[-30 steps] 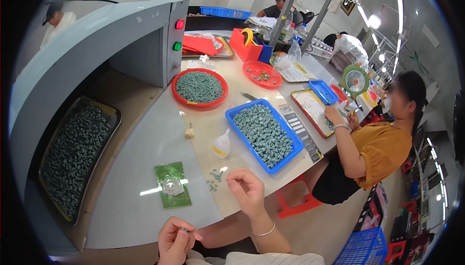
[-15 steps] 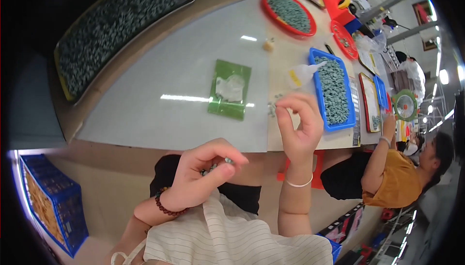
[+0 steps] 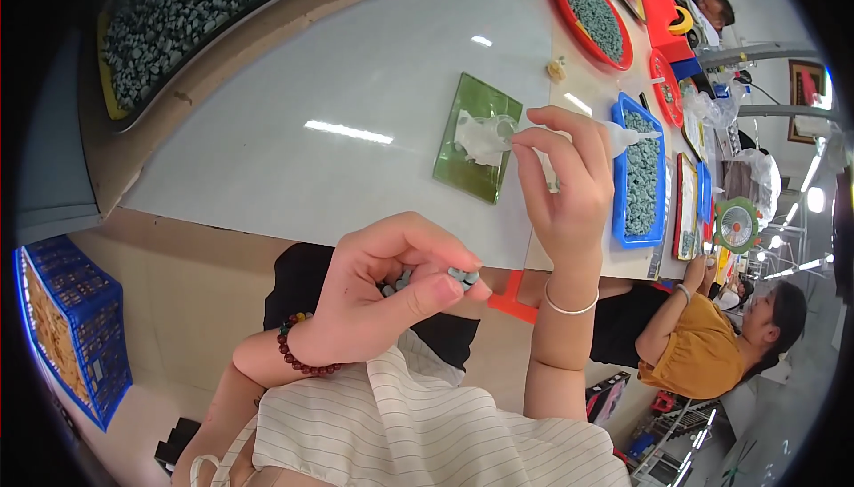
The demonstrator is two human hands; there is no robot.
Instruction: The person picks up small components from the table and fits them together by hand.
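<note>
My left hand point(image 3: 382, 287) is curled round several small grey-green pieces point(image 3: 398, 284). One piece point(image 3: 463, 277) is pinched at its thumb and fingertip. Farther out, my right hand point(image 3: 569, 189) reaches over the table, thumb and finger bent together at the edge of a white paste-like blob point(image 3: 485, 136). Whatever its fingertips hold is too small or hidden to make out. The blob lies on a shiny green square plate point(image 3: 467, 176). Behind the right hand, a white squeeze bottle with a pointed nozzle point(image 3: 630, 137) is partly hidden; its tip overlaps a blue tray point(image 3: 620, 186) of similar pieces.
A red round tray point(image 3: 569, 20) of pieces stands at the far right, with a small yellowish lump point(image 3: 556, 69) nearby. A large dark tray point(image 3: 111, 91) of pieces lies far left. A blue crate point(image 3: 98, 345) stands lower left. To the right sits another person point(image 3: 698, 349).
My right hand has moved outward, its fingertips now at the white blob. My left hand has shifted slightly right, and a piece now shows at its fingertips. The view has shifted.
</note>
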